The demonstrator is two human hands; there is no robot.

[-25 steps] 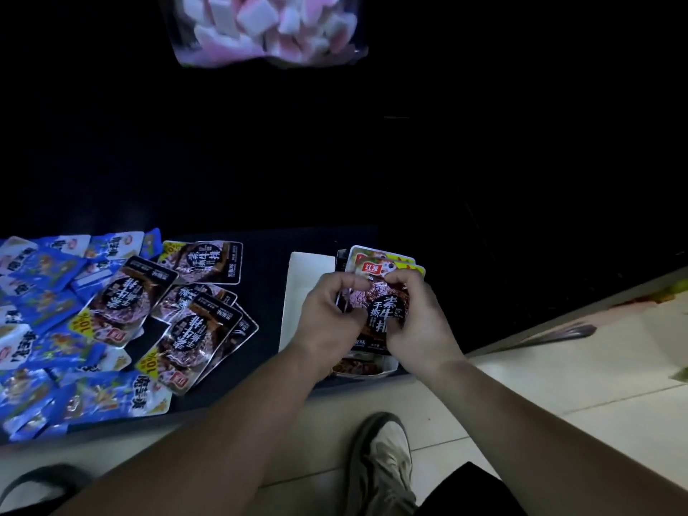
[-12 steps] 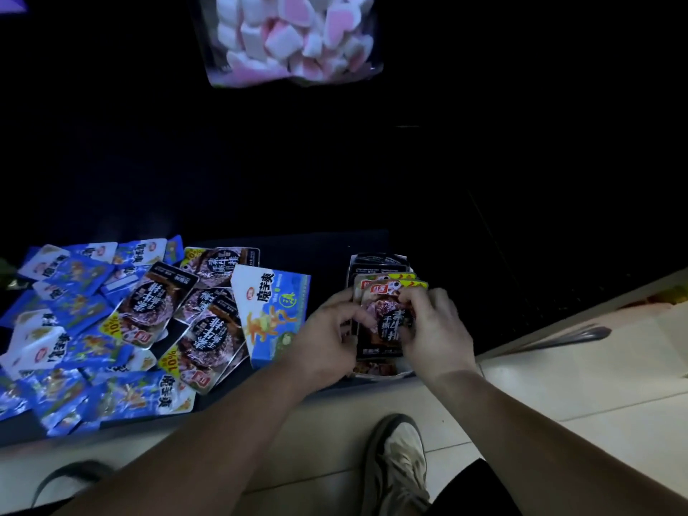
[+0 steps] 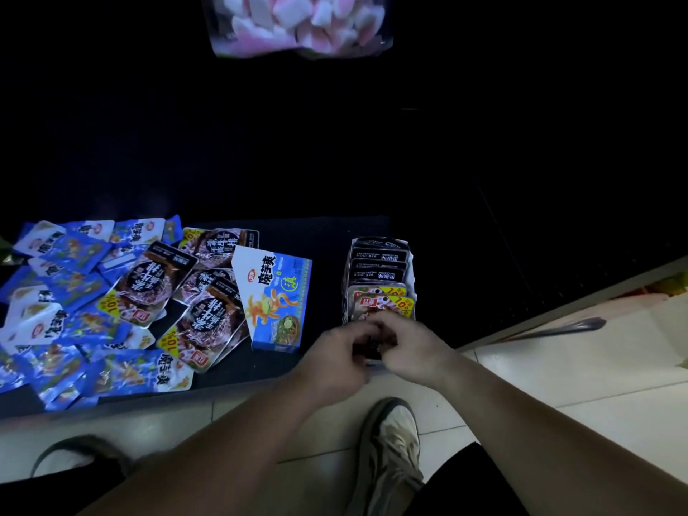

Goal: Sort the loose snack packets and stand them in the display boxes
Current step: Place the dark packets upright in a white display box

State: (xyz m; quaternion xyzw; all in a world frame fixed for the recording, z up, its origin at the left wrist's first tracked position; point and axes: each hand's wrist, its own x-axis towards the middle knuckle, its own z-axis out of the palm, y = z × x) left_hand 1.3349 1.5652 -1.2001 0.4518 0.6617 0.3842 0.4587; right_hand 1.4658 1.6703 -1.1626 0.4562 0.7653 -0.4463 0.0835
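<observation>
- Down at the near right end of the dark shelf (image 3: 327, 262), both hands are on the white display box (image 3: 410, 269), where a row of dark packets (image 3: 378, 268) stands on edge, one behind another.
- Left hand (image 3: 335, 353) and right hand (image 3: 415, 348) meet at the box's near end, fingers curled in, pinching the front packet (image 3: 373, 346) between them. Most of it is hidden under the knuckles, so how deep it sits I cannot tell.
- Two yellow-cornered packets (image 3: 385, 305) stand just behind the hands, faces toward the camera.
- My read: this is the seating step. The dark sort is going upright into its box, and the box looks close to full.
- Over on the left lies the loose pile: blue packets (image 3: 70, 292) spread wide, loose dark packets (image 3: 149, 288) overlapping on their right side, all flat.
- Blue display box (image 3: 277, 292) lies between that pile and the white one, its left edge on the dark packets, apart from the white box.
- Next move, as I judge it: let go once the front packet stands, then reach left for another dark one. They overlap, so it calls for lifting one cleanly off the top without dragging its neighbours.
- Risk: thin packets may lean or tip out of the near end when the fingers leave.
</observation>
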